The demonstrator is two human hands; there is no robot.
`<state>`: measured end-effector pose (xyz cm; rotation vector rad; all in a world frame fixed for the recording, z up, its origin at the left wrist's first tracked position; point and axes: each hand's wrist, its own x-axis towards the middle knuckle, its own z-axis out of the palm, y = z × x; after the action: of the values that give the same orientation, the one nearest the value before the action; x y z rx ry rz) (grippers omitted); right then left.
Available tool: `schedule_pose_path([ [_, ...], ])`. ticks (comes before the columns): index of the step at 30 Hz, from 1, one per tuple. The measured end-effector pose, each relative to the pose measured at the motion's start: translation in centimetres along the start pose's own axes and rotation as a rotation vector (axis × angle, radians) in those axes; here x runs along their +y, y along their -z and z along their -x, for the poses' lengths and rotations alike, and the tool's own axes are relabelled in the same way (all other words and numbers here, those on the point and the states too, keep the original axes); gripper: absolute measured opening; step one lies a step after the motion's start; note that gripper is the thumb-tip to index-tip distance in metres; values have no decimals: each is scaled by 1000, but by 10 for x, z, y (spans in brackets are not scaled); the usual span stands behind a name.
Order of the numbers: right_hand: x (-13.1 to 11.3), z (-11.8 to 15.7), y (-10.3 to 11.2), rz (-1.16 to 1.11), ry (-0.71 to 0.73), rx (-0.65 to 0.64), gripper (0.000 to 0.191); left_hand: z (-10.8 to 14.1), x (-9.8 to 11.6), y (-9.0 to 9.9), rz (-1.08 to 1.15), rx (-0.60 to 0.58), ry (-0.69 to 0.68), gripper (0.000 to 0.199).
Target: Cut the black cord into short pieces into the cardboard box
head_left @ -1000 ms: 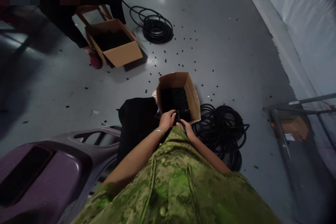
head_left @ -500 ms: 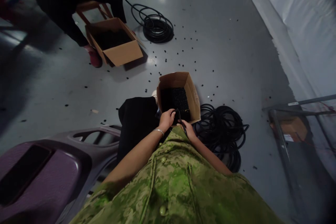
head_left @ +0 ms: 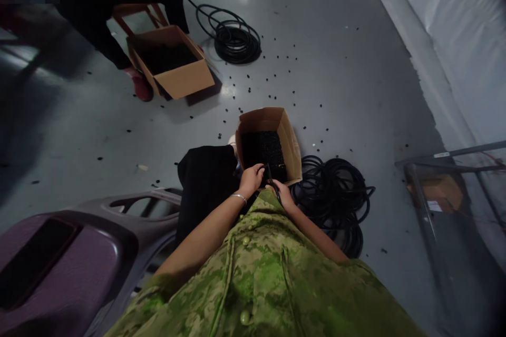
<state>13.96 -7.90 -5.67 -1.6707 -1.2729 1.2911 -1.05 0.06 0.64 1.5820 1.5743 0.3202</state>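
Over the near edge of an open cardboard box (head_left: 291, 150), my left hand (head_left: 251, 179) is closed on a black hose (head_left: 274, 188). My right hand (head_left: 282, 194) grips the same hose just to the right, close to my lap. Small black pieces (head_left: 269, 147) fill the lower part of the box. Right of the box, a loose coil of black hose (head_left: 336, 189) lies on the floor. The fingertips and the hose end between them are too small to make out clearly.
A seated person's dark-trousered leg (head_left: 106, 42) is beside a second open box (head_left: 185, 80) and another hose coil (head_left: 237, 45). Small black bits dot the floor (head_left: 348, 95). A phone (head_left: 37, 260) rests on a purple stool (head_left: 95, 258); a metal frame (head_left: 419, 195) stands right.
Both hands stay almost in place, still on the hose. The piece of hose between them has shifted slightly.
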Motion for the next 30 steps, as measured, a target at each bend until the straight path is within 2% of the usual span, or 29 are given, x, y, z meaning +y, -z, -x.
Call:
schedule_pose_path([
  [15, -2, 1, 0, 14, -6, -13, 38, 1, 3, 2, -21, -22, -2, 36],
  [30, -2, 3, 1, 98, 54, 8, 29, -2, 0, 3, -52, -50, -29, 31],
])
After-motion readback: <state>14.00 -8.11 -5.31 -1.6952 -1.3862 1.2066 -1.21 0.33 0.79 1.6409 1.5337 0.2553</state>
